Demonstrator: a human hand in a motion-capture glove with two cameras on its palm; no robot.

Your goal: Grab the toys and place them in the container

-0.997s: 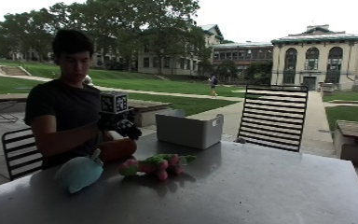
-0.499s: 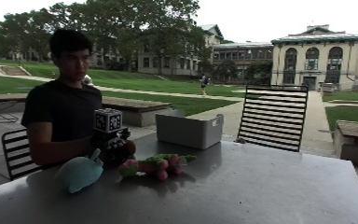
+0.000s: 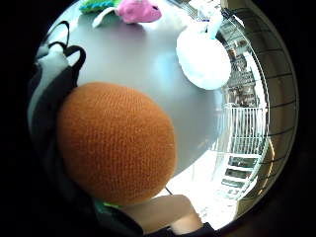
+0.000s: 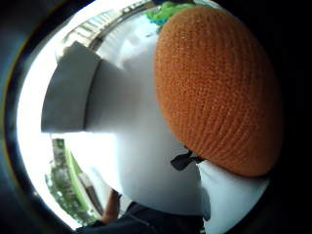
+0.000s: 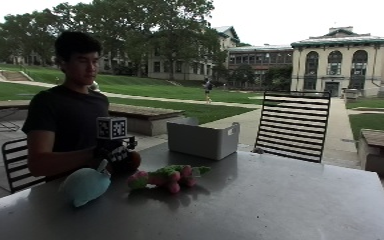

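My gloved right hand [image 5: 114,152] is low over the near left part of the table [image 5: 278,200] and grips an orange knitted ball toy [image 5: 133,160]. The ball [image 3: 116,148] sits close against the palm and fills much of both palm views [image 4: 219,87]. Beside the hand, a light blue plush toy [image 5: 85,186] lies on the table [image 3: 203,60]. A pink and green plush toy [image 5: 172,176] lies just past it toward the table's middle [image 3: 138,11]. The grey container [image 5: 202,140] stands open at the table's far edge [image 4: 68,92], apart from the hand.
A black slatted chair [image 5: 293,125] stands behind the far side of the table, to the right of the container. The person sits on another chair [image 5: 15,165] at the left end. The table's edge runs close behind the hand.
The hand has come down toward the table near the light blue toy, and the orange ball now shows less behind it. The other toys and the container have not moved.
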